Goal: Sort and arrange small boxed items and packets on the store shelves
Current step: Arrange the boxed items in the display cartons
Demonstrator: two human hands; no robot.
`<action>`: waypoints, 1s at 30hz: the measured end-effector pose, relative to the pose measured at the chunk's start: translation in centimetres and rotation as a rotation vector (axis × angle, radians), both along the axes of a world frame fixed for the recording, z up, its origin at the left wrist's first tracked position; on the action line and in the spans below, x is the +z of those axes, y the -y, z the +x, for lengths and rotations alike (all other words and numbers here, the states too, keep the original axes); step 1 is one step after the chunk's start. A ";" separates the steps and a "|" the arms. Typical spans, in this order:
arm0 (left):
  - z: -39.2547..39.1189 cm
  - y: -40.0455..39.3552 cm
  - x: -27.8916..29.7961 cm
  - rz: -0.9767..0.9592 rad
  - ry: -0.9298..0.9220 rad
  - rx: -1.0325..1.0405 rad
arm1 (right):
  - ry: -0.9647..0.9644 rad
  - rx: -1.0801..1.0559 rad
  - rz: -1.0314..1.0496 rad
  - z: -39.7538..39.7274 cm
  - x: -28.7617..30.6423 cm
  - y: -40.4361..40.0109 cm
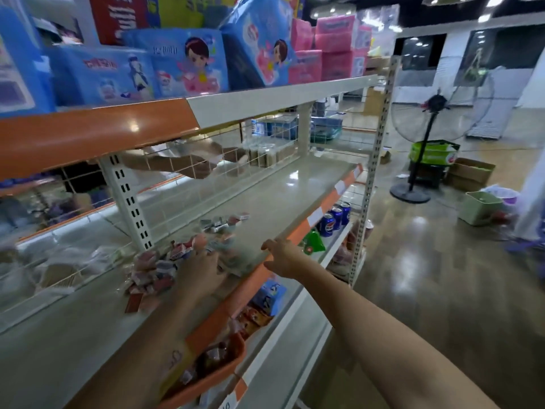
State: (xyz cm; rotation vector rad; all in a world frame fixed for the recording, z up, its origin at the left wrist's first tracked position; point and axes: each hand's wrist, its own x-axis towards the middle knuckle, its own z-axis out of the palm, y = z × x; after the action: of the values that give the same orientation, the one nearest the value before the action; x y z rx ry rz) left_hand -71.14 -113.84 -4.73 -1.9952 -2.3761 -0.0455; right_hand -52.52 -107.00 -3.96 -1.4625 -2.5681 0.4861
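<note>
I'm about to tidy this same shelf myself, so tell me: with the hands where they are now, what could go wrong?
1. The pile of small boxes lies loose under the left hand; a sweep could push some off the shelf edge.
2. The right hand rests at that edge, so pieces sliding forward might slip past it onto the lower shelf near the blue cans.
3. The picture is blurred, so sorting by label could go wrong.
</note>
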 end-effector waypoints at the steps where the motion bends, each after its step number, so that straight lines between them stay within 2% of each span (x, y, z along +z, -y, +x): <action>1: -0.5 -0.7 -0.3 -0.004 0.005 0.013 | 0.007 0.019 -0.017 -0.5 -0.1 -1.1; 9: -2.1 -2.0 -2.2 0.013 0.057 0.149 | 0.035 0.242 -0.079 -4.7 -2.6 -6.3; 13: -1.7 -2.3 -2.7 0.040 0.101 0.263 | 0.006 0.390 -0.005 -5.6 -3.9 -7.8; 16: -0.7 -2.0 -3.4 0.085 0.120 0.362 | -0.060 0.505 0.041 -5.5 -4.4 -8.9; 20: 0.1 -1.9 -3.8 0.096 0.178 0.483 | -0.111 0.623 -0.003 -6.0 -4.9 -10.2; 27: 1.8 -1.9 -3.2 0.200 0.164 0.582 | -0.200 0.732 -0.092 -5.7 -4.4 -12.3; 30: 3.2 -2.2 -2.7 0.297 0.219 0.582 | -0.312 0.747 -0.174 -4.4 -4.1 -13.3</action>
State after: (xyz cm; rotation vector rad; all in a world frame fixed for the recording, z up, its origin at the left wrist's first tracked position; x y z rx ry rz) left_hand -67.95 -111.65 -7.43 -1.1759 -2.7803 -0.5808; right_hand -56.97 -93.71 -8.09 -0.3464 -2.7691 0.9500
